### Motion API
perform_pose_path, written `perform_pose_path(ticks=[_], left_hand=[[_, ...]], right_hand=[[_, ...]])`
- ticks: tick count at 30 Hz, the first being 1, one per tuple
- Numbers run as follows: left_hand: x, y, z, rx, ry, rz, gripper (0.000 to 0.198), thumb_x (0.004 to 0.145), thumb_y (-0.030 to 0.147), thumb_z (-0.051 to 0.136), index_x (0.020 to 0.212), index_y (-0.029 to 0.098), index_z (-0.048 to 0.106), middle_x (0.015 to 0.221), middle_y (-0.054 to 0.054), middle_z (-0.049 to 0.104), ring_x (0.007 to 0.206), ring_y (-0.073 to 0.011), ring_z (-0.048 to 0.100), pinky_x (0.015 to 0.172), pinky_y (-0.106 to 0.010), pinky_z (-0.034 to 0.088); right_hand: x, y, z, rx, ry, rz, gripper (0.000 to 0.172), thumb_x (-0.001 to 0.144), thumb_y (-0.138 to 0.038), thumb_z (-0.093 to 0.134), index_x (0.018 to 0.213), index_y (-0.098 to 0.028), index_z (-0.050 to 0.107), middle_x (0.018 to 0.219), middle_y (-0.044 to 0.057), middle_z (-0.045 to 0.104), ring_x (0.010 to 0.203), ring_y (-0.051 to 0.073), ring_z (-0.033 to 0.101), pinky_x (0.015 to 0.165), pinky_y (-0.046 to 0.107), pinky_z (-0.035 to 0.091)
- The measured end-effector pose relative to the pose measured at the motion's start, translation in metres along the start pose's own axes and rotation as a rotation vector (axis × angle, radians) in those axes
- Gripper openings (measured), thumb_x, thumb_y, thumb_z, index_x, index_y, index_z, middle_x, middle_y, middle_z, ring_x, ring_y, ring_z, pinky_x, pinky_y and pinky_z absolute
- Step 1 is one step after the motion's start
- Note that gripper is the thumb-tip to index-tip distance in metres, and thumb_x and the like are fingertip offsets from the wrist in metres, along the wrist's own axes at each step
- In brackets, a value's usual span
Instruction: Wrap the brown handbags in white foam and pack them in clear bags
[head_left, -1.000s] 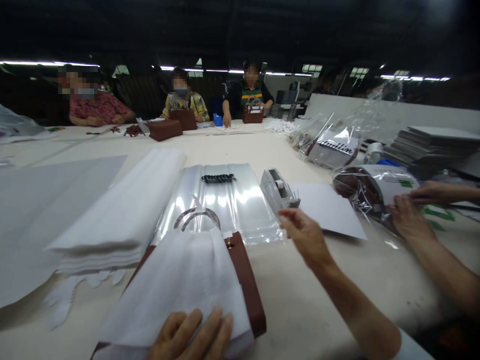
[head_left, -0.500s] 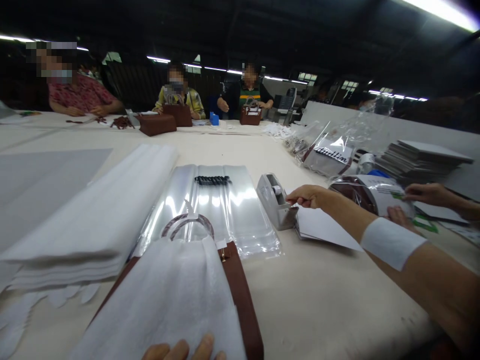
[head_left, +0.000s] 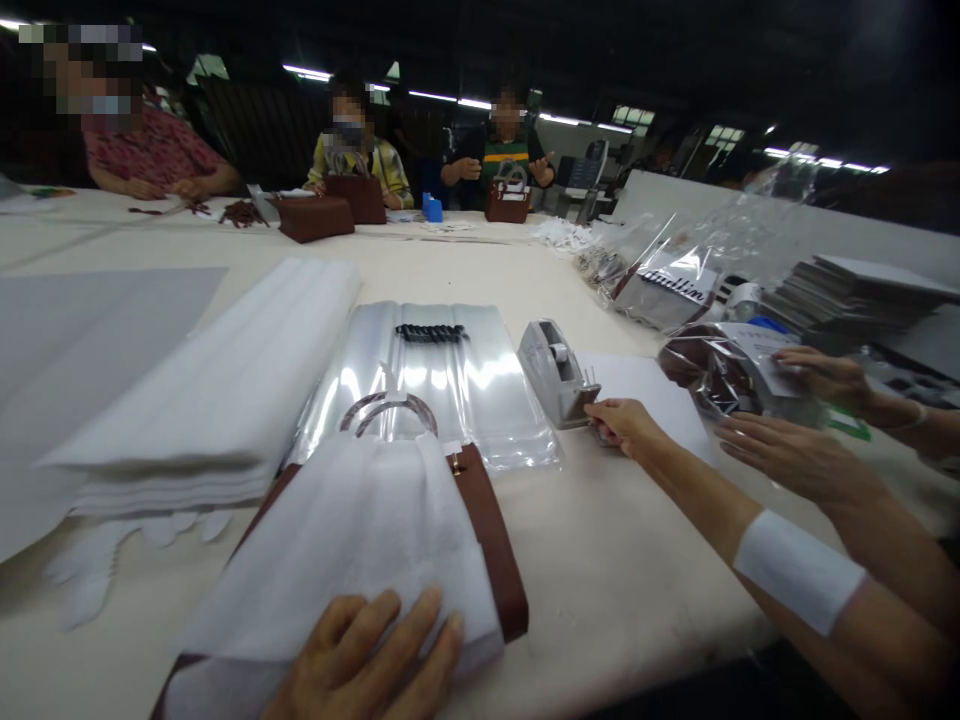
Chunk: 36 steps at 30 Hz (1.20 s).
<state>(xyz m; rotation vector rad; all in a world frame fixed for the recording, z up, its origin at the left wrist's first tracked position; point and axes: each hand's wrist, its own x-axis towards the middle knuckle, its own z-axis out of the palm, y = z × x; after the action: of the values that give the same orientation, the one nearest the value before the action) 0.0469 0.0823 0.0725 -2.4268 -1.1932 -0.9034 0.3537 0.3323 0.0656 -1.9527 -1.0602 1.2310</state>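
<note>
Slippage is the risk: the left hand (head_left: 367, 655) lies flat, fingers spread, on the white wrap (head_left: 360, 540) over the brown handbag (head_left: 491, 545) at the near desk (head_left: 637, 560) edge; eased pressure could let the fold spring open. Farther out, the right hand (head_left: 626, 425), arm stretched, is pinched narrow at the tape dispenser (head_left: 555, 372) cutter, where tape could tear crooked.

The handbag (head_left: 491, 540) is shown in smooth brown leather-like material with a dull sheen, and it is covered by a white non-woven cloth sheet (head_left: 352, 550), soft and matt like the stack of folded white sheets (head_left: 225, 390) beside it. The clear plastic bags (head_left: 457, 400) are rendered glossy with bright reflections, as is the crinkled cellophane wrap (head_left: 712, 375). The tape dispenser (head_left: 551, 375) is made of matt grey plastic with a toothed metal cutter, and the cream worktop (head_left: 600, 570) and the white paper (head_left: 660, 395) are seen as matt.
</note>
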Motion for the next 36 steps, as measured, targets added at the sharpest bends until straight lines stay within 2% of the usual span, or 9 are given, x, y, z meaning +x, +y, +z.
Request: perform_pose_path(ticks=[3,5,11,14,17,20,26,30,36], left_hand=[[0.001,0.003,-0.008,-0.035,-0.068,0.038,0.026,0.081,0.015,0.056,0.105,0.02,0.062,0.11,-0.005,0.061,0.092,-0.022,0.051,0.078,-0.036,0.036],[0.001,0.003,-0.009,-0.035,-0.074,0.05,0.032,0.075,0.014,0.063,0.107,0.018,0.061,0.112,-0.005,0.059,0.092,-0.022,0.05,0.077,-0.036,0.036],[0.001,0.003,-0.008,-0.034,-0.115,0.039,0.035,0.076,0.016,0.064,0.11,0.018,0.057,0.113,-0.006,0.056,0.094,-0.0214,0.048,0.076,-0.036,0.037],[0.001,0.003,-0.009,-0.027,-0.083,0.06,0.034,0.075,0.016,0.065,0.108,0.018,0.057,0.115,-0.009,0.053,0.094,-0.0211,0.048,0.075,-0.035,0.038],[0.001,0.003,-0.008,-0.023,-0.036,0.054,0.034,0.075,0.015,0.065,0.107,0.017,0.056,0.132,-0.014,0.039,0.096,-0.0221,0.048,0.074,-0.036,0.039],[0.002,0.004,-0.008,-0.001,-0.063,0.048,0.029,0.078,0.019,0.061,0.106,0.019,0.056,0.142,-0.012,0.027,0.092,-0.0204,0.048,0.071,-0.035,0.038],[0.011,0.005,-0.014,0.013,-0.227,0.021,0.014,0.085,0.026,0.052,0.098,0.025,0.058,0.129,0.004,0.047,0.091,-0.0198,0.045,0.072,-0.035,0.033],[0.011,0.004,-0.013,-0.014,-0.219,0.013,0.015,0.084,0.026,0.053,0.098,0.024,0.056,0.124,0.005,0.051,0.09,-0.0198,0.044,0.071,-0.035,0.031],[0.008,0.003,-0.013,-0.041,-0.259,0.007,0.029,0.084,0.028,0.054,0.111,0.021,0.052,0.127,0.003,0.049,0.092,-0.0213,0.043,0.074,-0.036,0.032]], right_hand=[[-0.016,-0.003,-0.005,0.021,-0.053,0.028,0.016,0.087,-0.021,0.051,0.074,-0.012,0.048,0.061,-0.006,0.043,0.041,0.001,0.03,0.033,0.012,0.022],[-0.042,-0.002,-0.006,0.048,-0.163,0.059,0.02,0.084,-0.015,0.052,0.066,-0.012,0.044,0.057,-0.006,0.041,0.038,0.0,0.025,0.031,0.012,0.015],[-0.175,0.0,0.02,0.162,-0.663,0.04,0.025,0.073,-0.031,0.066,0.067,-0.013,0.05,0.058,-0.004,0.049,0.033,-0.002,0.025,0.032,0.014,0.012],[-0.217,-0.001,0.04,0.18,-0.816,0.024,0.028,0.071,-0.036,0.067,0.067,-0.013,0.051,0.057,-0.003,0.052,0.031,-0.002,0.028,0.032,0.015,0.009],[-0.231,0.001,0.055,0.145,-0.812,0.023,0.028,0.07,-0.036,0.067,0.068,-0.013,0.053,0.057,-0.003,0.054,0.031,-0.001,0.029,0.031,0.015,0.01],[-0.233,0.003,0.066,0.072,-0.763,0.046,0.028,0.069,-0.038,0.066,0.067,-0.013,0.052,0.053,-0.003,0.053,0.029,0.0,0.029,0.03,0.015,0.01],[-0.242,-0.001,0.076,-0.118,-0.679,0.052,0.021,0.069,-0.033,0.061,0.067,-0.014,0.05,0.055,-0.002,0.056,0.03,0.001,0.031,0.03,0.014,0.012],[-0.254,0.004,0.075,-0.097,-0.633,0.01,0.02,0.069,-0.03,0.06,0.078,-0.017,0.048,0.055,-0.006,0.051,0.03,0.001,0.03,0.029,0.013,0.017],[-0.264,0.028,0.077,0.049,-0.5,-0.06,0.041,0.066,-0.034,0.064,0.088,-0.023,0.031,0.054,-0.011,0.047,0.029,0.005,0.032,0.025,0.014,0.023]])
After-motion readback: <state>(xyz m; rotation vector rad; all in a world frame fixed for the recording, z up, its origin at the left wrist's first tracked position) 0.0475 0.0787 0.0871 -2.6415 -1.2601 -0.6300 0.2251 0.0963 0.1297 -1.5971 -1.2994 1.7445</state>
